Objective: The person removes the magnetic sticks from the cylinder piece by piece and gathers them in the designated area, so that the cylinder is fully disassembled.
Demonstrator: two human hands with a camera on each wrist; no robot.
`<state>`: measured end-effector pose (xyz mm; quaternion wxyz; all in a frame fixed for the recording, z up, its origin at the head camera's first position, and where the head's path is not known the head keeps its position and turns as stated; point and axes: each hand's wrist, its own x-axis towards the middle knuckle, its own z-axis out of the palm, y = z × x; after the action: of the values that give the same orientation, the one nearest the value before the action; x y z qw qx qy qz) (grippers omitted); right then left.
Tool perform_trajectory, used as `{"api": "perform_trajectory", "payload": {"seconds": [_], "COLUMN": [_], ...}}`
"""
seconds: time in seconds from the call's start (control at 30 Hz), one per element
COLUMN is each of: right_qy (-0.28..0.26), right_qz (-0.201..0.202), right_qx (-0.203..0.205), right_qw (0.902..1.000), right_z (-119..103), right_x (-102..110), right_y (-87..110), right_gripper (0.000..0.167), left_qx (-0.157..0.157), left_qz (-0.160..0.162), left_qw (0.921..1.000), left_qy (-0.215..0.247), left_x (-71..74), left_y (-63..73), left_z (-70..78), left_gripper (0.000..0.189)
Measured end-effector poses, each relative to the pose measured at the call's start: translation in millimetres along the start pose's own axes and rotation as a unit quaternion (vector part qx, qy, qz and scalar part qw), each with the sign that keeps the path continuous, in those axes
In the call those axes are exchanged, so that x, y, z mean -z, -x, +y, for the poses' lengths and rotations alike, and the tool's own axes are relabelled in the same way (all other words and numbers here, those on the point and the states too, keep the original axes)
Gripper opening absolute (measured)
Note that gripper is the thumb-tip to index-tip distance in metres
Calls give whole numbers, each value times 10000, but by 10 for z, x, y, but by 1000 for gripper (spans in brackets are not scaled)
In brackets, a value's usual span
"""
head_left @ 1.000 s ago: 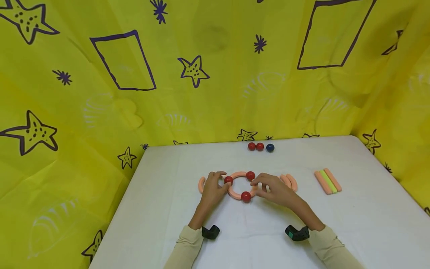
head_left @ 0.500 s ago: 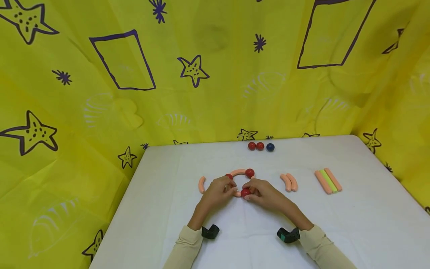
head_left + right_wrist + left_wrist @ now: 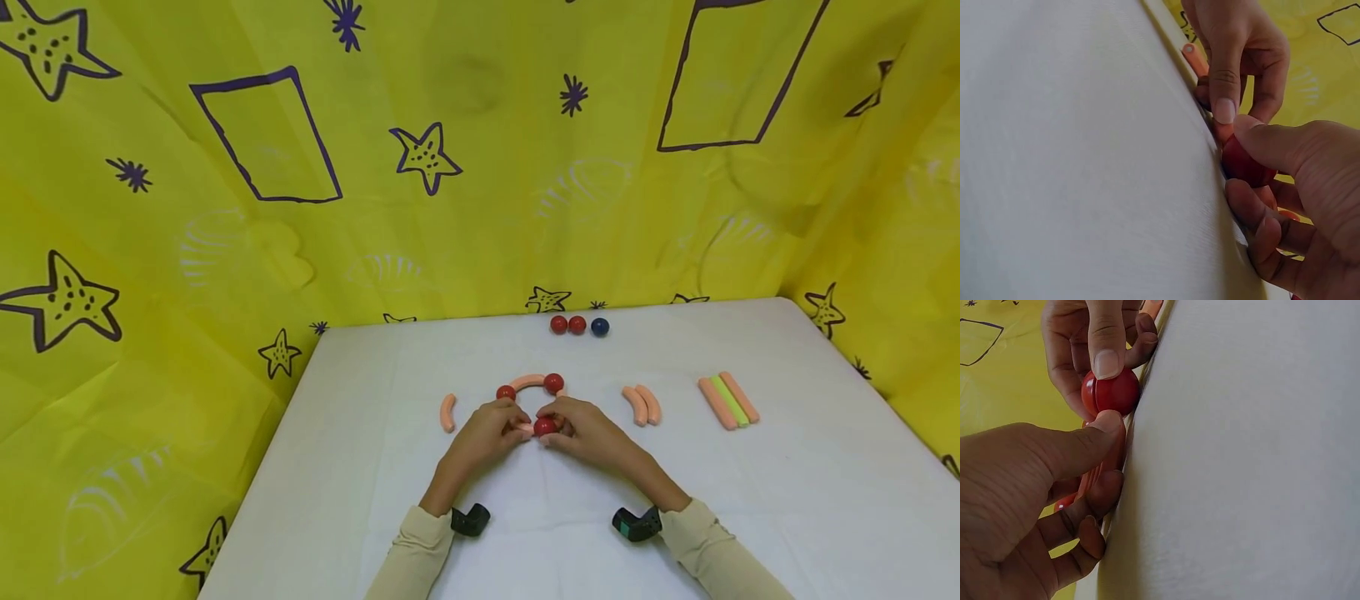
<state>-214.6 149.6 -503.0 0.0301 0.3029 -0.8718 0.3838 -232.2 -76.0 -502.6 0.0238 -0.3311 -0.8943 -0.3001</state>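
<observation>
A ring of curved orange rods (image 3: 528, 380) and red balls (image 3: 553, 383) lies on the white table in the head view. At its near side my right hand (image 3: 588, 429) pinches a red ball (image 3: 545, 427) between thumb and fingers. From the left, my left hand (image 3: 486, 433) pinches the curved orange rod (image 3: 1115, 447) that meets this ball, thumb on the near side. Both thumb tips are close together at the joint. Another red ball (image 3: 506, 392) sits just beyond my left fingers. My hands hide parts of the ring's lower half.
One curved orange rod (image 3: 447, 412) lies left of the ring, and two more curved rods (image 3: 641, 405) lie right of it. Farther right are straight orange and green sticks (image 3: 729, 401). Two red balls (image 3: 567, 325) and a blue ball (image 3: 600, 327) stand near the back edge.
My right hand has moved left and nearer from the ring's right side to the near ball and grips it. My left hand has moved from the left ball to the near rod.
</observation>
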Motion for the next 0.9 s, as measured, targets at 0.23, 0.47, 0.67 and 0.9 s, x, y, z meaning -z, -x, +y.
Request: {"api": "perform_trajectory", "payload": {"seconds": [0.23,0.47,0.67,0.9], "right_qy": [144,202,270,32], "right_qz": [103,44,-6,-108], "right_qx": [-16,-10,15,-102], "right_qw": [9998,9998,9996,9999], "right_z": [-5,-10,-16,4], "right_x": [-21,-23,-13,16], "right_y": [2,3,14,49], "right_gripper": [31,30,29,31], "left_qx": [38,-140,-303,-230], "left_qz": [6,-2,-83,-188], "left_qw": [10000,9999,9994,9995], "left_qy": [71,-11,-134,-125], "left_x": [8,14,39,104], "left_y": [0,-16,-23,5], "left_z": [3,-14,-20,-91], "left_gripper": [16,15,14,9]}}
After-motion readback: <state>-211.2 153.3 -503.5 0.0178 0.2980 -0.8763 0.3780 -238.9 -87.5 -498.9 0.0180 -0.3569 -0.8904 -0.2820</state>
